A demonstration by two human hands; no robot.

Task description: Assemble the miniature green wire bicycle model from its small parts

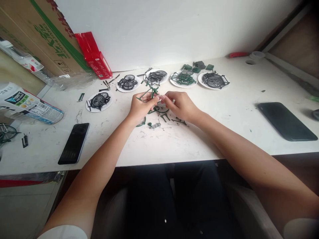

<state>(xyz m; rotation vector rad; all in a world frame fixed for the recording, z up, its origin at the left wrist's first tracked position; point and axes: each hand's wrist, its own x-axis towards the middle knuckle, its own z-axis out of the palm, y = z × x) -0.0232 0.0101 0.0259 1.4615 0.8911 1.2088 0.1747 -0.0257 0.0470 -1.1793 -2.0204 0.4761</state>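
My left hand (143, 103) is closed round a small green bicycle frame (152, 90), whose thin bars stick out above the fingers. My right hand (179, 103) meets it at the fingertips, its thumb and forefinger pinched on something too small to make out. A spoked wheel with a green rim (161, 107) shows just below the fingertips. On the table nearer to me lie a green ring-shaped part (141, 122), a small rack (156, 125), green forked pieces (164, 117) and thin metal rods (166, 128).
Paper plates (111, 105) of miniature bicycle parts form an arc behind my hands. A phone (74, 143) lies left, a dark flat case (286, 121) right. A red box (99, 63), a cardboard carton (47, 36) and a large labelled package (31, 103) stand at the left.
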